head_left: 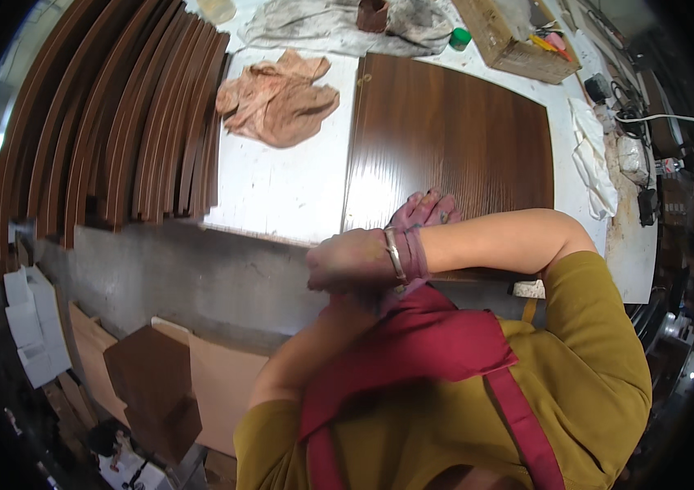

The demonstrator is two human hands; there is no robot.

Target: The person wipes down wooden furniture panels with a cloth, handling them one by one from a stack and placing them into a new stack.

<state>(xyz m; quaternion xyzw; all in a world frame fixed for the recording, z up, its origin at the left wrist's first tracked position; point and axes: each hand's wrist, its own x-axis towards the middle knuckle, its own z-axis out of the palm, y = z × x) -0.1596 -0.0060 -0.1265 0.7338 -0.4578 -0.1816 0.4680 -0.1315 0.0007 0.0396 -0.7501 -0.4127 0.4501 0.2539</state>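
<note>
My arms cross in front of my chest. My right hand (349, 260), with a metal bangle and a reddish band at the wrist, lies curled over my left forearm at the table's front edge. Its fingers are hidden, so I cannot tell whether it grips anything. My left hand (426, 209), its fingers stained dark, comes out from behind the right wrist. It rests flat on the near edge of a dark brown wood-grain panel (453, 131) that lies on the white table (281, 184). I wear a red apron (420, 343) over a mustard shirt.
A stack of curved brown wood strips (118, 114) fills the table's left side. A pinkish rag (281, 98) and a grey cloth (339, 24) lie at the back, near a wooden box (510, 37). Brown boards (159, 384) lean below the table. Cables and white rags lie at the right.
</note>
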